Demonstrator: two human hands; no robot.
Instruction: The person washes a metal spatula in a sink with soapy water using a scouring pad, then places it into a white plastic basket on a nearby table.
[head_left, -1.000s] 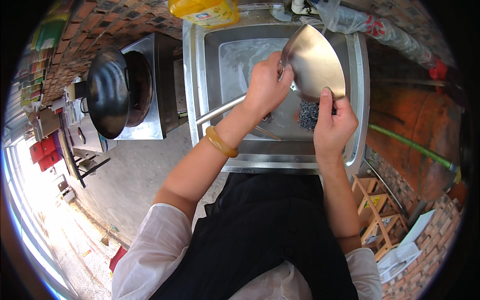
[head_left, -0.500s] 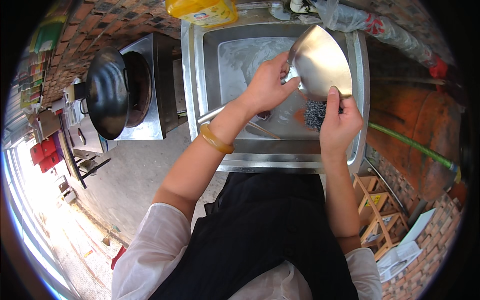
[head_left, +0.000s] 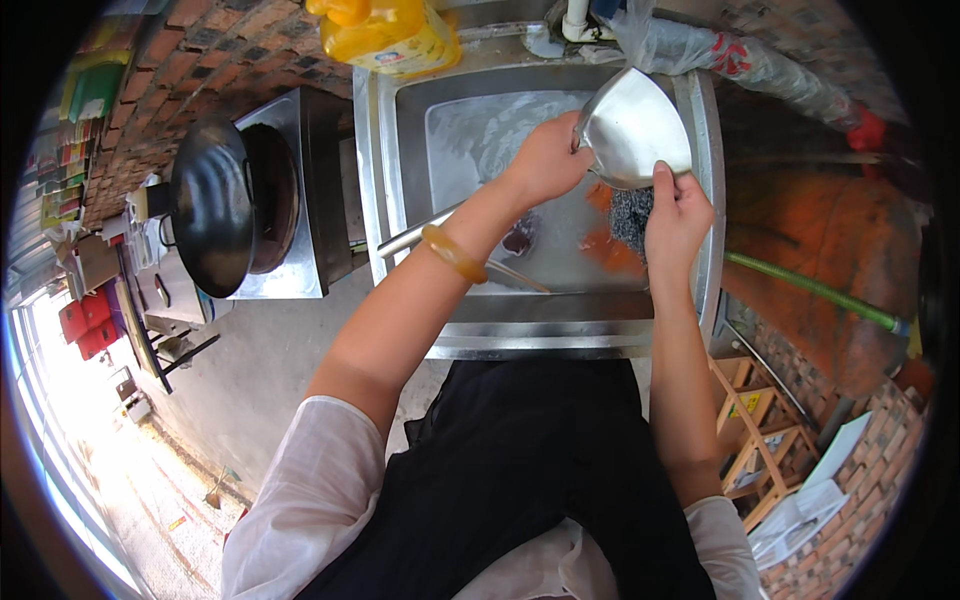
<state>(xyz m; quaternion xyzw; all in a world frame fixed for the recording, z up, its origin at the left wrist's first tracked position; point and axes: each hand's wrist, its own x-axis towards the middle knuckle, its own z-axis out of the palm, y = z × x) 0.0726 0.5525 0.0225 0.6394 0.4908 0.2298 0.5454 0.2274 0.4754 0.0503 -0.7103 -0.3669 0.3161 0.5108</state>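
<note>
A steel wok spatula [head_left: 637,128] is held over the sink, its broad fan-shaped blade facing up. My left hand [head_left: 550,158] is closed round the spatula's neck where it meets the blade. The handle [head_left: 415,233] runs back beneath my left forearm and sticks out on its left. My right hand [head_left: 680,205] pinches the blade's near right corner, thumb on top; its other fingers are mostly hidden. A dark grey mesh scrubber [head_left: 628,220] shows just left of my right hand, below the blade. Whether my hidden fingers touch it I cannot tell.
The steel sink [head_left: 366,170] holds shallow cloudy water, orange patches and a thin stick [head_left: 518,277]. A yellow bottle [head_left: 395,40] stands on its back rim. A black wok [head_left: 212,210] tilts on a stove at left. A green hose [head_left: 815,290] lies at right.
The spatula's blade has tilted and dropped slightly, and my left hand has turned with its fingers now hidden behind the neck. More orange shows around the scrubber. The whole view has shifted slightly.
</note>
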